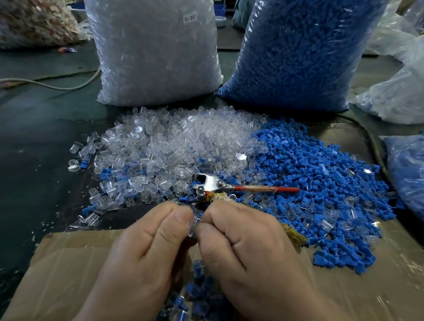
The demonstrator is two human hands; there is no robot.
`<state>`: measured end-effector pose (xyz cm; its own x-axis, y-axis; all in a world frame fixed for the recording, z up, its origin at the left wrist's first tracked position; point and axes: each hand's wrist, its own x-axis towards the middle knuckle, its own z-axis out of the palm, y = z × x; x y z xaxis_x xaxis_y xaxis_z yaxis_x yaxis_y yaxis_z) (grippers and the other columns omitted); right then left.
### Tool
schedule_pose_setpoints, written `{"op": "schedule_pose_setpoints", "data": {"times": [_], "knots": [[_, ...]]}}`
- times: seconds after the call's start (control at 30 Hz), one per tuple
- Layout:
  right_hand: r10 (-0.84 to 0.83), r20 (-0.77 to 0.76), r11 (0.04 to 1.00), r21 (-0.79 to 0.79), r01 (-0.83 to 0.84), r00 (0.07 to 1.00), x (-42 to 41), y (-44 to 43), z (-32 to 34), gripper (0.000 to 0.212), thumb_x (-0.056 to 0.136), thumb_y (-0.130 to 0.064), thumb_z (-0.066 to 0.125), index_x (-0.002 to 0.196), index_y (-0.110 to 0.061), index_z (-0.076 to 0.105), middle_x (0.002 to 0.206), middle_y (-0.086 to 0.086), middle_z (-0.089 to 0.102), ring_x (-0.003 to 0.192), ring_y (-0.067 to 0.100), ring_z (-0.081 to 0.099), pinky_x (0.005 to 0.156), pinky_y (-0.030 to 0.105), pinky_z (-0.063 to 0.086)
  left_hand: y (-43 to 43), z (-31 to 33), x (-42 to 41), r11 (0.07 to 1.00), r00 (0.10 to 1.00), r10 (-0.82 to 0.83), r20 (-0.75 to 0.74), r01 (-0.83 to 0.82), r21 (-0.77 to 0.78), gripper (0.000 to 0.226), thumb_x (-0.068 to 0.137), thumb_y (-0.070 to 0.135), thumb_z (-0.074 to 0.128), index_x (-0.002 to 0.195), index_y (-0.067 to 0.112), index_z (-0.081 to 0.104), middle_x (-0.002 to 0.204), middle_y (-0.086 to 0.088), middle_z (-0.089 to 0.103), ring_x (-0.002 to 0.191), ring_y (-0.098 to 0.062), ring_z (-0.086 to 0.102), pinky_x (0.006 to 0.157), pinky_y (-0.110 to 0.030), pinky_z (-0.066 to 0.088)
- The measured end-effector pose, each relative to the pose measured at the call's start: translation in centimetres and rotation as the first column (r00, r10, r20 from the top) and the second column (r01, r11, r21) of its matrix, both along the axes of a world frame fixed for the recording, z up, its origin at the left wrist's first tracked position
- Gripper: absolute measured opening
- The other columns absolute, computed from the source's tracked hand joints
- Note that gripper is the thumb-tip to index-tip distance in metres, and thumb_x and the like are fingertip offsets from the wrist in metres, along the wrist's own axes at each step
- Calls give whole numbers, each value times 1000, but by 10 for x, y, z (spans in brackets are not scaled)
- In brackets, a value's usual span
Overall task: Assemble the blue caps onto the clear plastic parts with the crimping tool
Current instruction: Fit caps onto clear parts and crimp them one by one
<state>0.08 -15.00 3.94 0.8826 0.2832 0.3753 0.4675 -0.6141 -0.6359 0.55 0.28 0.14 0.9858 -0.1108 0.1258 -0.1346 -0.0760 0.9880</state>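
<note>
Sacks: clear sack [150, 46] and blue sack [302, 49], upright at the back of the counter [36, 126].
Piles: clear parts [172, 138] left, blue caps [316, 170] right, mingled where they meet.
Hands: left hand [142, 250] and right hand [245, 245], fingers clenched, jointly pinching one clear part [192, 224].
Crimping tool [212, 185]: just beyond the hands, crowded by loose pieces.
Advice: seat the cap squarely before crimping.
</note>
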Motion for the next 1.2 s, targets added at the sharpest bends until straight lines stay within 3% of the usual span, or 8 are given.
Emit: {"op": "schedule_pose_setpoints", "data": {"times": [0.17,0.37,0.5,0.6,0.7,0.9,1.07,1.2], "knots": [[-42,-142,984,164,66,989,3,-6,-4,27,81,-41,43,62,-23,46,55,-15,49,55,8,49,49,18,32,6,7,0,999,998,-44,36,44,0,23,72,46,66,93,37,72,70,-6,71,55,-11,64,51,-21,51],[-9,-139,968,247,44,990,3,-12,-2,24,88,-43,48,74,-24,54,65,-13,58,62,12,57,52,28,42,7,9,1,976,991,-110,-80,92,-199,28,66,40,79,90,27,75,69,-15,69,56,-22,65,49,-27,52],[18,-140,958,285,23,990,5,-17,0,21,91,-31,53,110,-37,61,97,-19,63,94,8,63,75,26,51,7,15,1,942,968,-200,-154,147,-302,52,58,56,89,93,20,75,74,-14,70,58,-23,66,47,-25,52],[66,-117,968,248,-36,991,5,-17,0,27,91,-30,52,114,-36,62,105,-18,63,105,8,61,84,22,49,7,17,1,932,955,-237,-177,173,-318,53,59,57,89,94,19,76,75,-13,69,59,-24,66,48,-27,52],[61,-124,968,247,-29,990,5,-17,-1,22,89,-28,56,109,-37,61,100,-16,63,100,10,62,78,23,50,10,17,1,940,956,-236,-176,178,-292,50,64,56,86,98,20,75,74,-16,69,55,-25,65,48,-27,52],[112,-221,923,383,-19,969,1,-11,0,14,87,-14,64,87,-28,60,69,-17,63,57,0,59,52,14,45,9,12,4,937,968,-156,-196,83,-339,37,65,40,82,94,19,75,63,-20,65,45,-24,60,44,-26,51],[164,-387,846,529,72,907,3,-10,1,4,82,-21,63,82,-25,63,60,-7,63,52,8,57,50,29,50,8,11,4,923,969,-147,-198,62,-380,34,62,29,77,93,15,76,71,-20,69,56,-24,65,46,-27,52],[228,-457,777,618,123,860,4,-11,2,3,80,-17,65,81,-20,65,57,0,61,47,14,55,45,29,47,5,9,4,930,974,-152,-168,83,-357,42,53,25,86,94,19,78,80,-13,72,66,-21,70,51,-27,54]]}}
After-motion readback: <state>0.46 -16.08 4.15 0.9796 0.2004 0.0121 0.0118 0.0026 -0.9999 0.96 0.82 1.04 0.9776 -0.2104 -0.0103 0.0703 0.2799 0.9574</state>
